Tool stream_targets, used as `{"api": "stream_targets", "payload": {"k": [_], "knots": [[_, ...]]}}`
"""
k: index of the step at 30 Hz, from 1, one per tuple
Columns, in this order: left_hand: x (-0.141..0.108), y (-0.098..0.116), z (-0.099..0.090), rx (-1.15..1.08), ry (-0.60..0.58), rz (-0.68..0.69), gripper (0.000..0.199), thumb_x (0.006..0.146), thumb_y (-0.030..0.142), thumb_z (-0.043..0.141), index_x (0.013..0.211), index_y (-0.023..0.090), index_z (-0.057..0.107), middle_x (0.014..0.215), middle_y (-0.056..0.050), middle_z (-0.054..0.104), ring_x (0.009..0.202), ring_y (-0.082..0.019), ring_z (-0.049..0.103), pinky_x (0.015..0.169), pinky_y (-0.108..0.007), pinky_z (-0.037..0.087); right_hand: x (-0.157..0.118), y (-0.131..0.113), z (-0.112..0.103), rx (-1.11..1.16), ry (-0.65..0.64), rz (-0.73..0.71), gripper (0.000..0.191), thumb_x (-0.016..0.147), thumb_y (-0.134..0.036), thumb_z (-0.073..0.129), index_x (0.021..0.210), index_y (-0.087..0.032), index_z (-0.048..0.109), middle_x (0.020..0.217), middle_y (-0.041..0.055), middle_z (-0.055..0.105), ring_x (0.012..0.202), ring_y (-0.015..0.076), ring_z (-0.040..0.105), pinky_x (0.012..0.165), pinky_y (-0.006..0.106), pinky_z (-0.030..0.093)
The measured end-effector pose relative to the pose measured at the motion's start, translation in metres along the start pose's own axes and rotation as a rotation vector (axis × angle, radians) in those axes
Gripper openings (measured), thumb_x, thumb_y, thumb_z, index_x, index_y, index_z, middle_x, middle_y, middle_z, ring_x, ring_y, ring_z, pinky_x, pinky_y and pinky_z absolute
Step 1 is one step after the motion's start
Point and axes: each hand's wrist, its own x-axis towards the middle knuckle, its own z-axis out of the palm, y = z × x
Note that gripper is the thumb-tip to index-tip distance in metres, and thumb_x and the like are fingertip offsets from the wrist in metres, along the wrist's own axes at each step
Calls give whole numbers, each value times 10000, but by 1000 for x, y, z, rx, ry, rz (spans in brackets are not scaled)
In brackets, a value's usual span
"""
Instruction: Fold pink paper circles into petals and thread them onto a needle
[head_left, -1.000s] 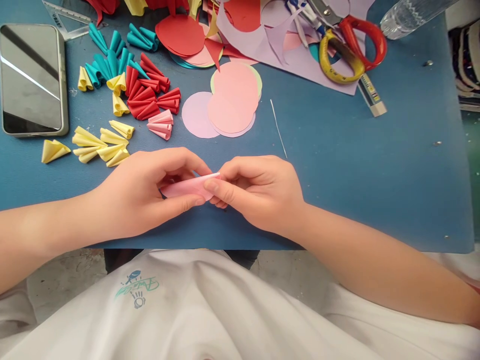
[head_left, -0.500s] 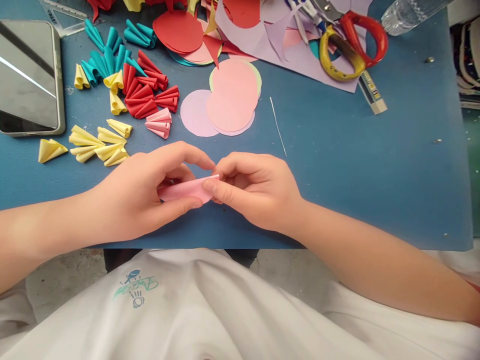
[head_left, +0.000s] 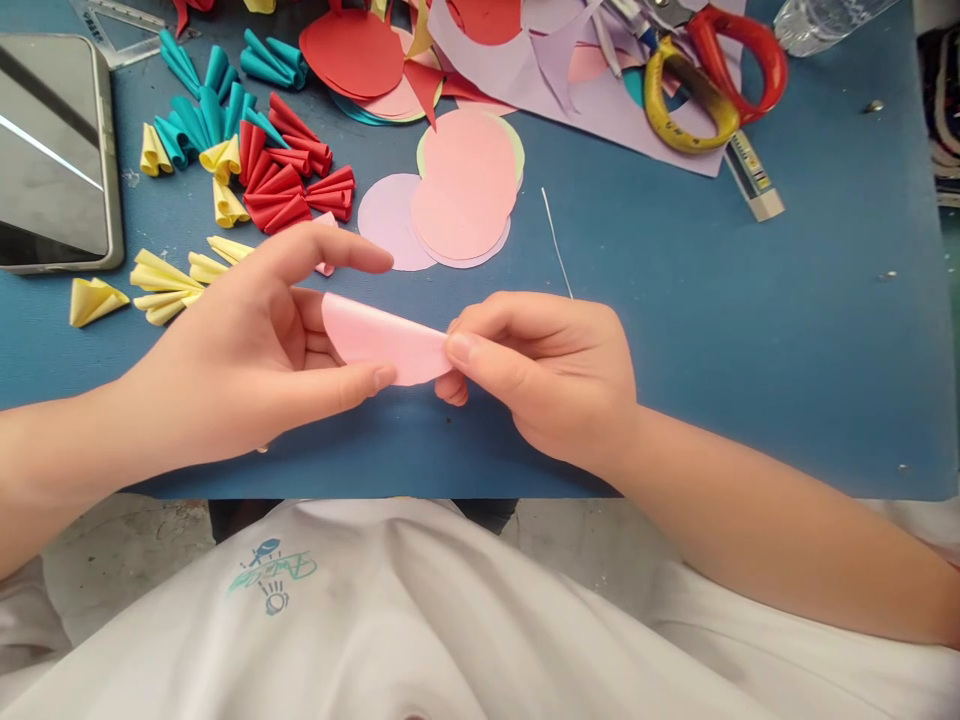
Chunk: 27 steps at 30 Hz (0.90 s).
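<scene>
1. One folded pink paper (head_left: 382, 343) is held 7 o'clock from the paper circles (head_left: 465, 190).
2. Right hand (head_left: 559, 372) pinches its 3 o'clock tip, probably securing the fold.
3. Left hand (head_left: 238, 345), loosely spread, surrounds its 9 o'clock end.

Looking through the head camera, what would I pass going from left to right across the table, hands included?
Phone → left hand → folded pink paper → right hand → scissors → clear bottle.
</scene>
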Motion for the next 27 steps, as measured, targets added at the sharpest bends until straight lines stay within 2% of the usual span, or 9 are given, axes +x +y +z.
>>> {"api": "stream_targets", "payload": {"k": [3, 5, 9, 11, 14, 16, 19, 23, 27], "knots": [[2, 1, 0, -134, 14, -73, 661, 954, 199, 994, 1522, 369, 702, 904, 72, 904, 815, -250, 933, 637, -318, 724, -1, 3, -2, -5, -19, -2, 263, 950, -213, 919, 766, -330, 773, 715, 24, 784, 595, 254, 735, 521, 449, 640], [4, 2, 1, -160, 74, -56, 648, 944, 182, 979, 1506, 338, 699, 890, 44, 930, 824, -254, 937, 702, -336, 742, -1, 3, -3, -27, -35, 20, 277, 959, -233, 922, 753, -325, 761, 710, 26, 770, 599, 257, 725, 526, 454, 639], [6, 4, 4, -144, 189, -45, 565, 924, 221, 1001, 1417, 314, 740, 786, 55, 911, 759, -238, 916, 676, -303, 693, 1, 0, -4, -72, -100, 45, 335, 994, -266, 939, 749, -310, 715, 694, 10, 739, 591, 239, 686, 534, 432, 623], [7, 5, 4, -136, 173, -64, 495, 901, 232, 1012, 1327, 305, 770, 779, 61, 909, 731, -234, 911, 652, -295, 691, 2, -1, -2, -47, -127, 74, 361, 987, -313, 988, 760, -307, 708, 697, 0, 740, 594, 223, 677, 544, 410, 622], [8, 5, 2, -136, 65, -69, 436, 867, 241, 1027, 1218, 299, 775, 782, 54, 914, 695, -232, 908, 623, -292, 715, 3, 2, 0, 94, -98, 156, 342, 902, -375, 1131, 911, -306, 796, 835, 11, 852, 732, 255, 824, 688, 426, 753], [7, 3, 2, -123, 0, -71, 416, 869, 253, 1024, 1189, 303, 763, 789, 46, 918, 661, -221, 895, 566, -267, 696, 2, 6, 2, 216, -83, 199, 469, 835, -319, 1199, 1136, -294, 841, 973, 24, 933, 885, 293, 932, 825, 436, 814], [8, -1, 4, -106, -11, -56, 364, 880, 275, 1015, 1160, 292, 783, 844, 22, 939, 705, -220, 922, 550, -239, 704, 1, 13, 3, 340, -79, 171, 689, 811, -193, 1199, 1365, -266, 797, 988, 5, 956, 923, 272, 959, 856, 385, 813], [10, -5, 8, -127, 63, -7, 316, 862, 249, 1044, 1077, 265, 813, 858, 33, 919, 813, -192, 955, 722, -222, 787, 2, 17, 5, 293, 1, 119, 657, 856, -249, 1168, 1386, -293, 783, 928, -27, 921, 866, 265, 929, 834, 405, 822], [12, -5, 10, -168, 65, -34, 287, 851, 245, 1070, 1045, 251, 859, 872, 25, 931, 792, -176, 938, 738, -211, 786, 4, 12, 7, 232, 50, 171, 723, 826, -392, 1192, 1399, -309, 758, 913, -30, 904, 879, 303, 941, 853, 461, 839]]}}
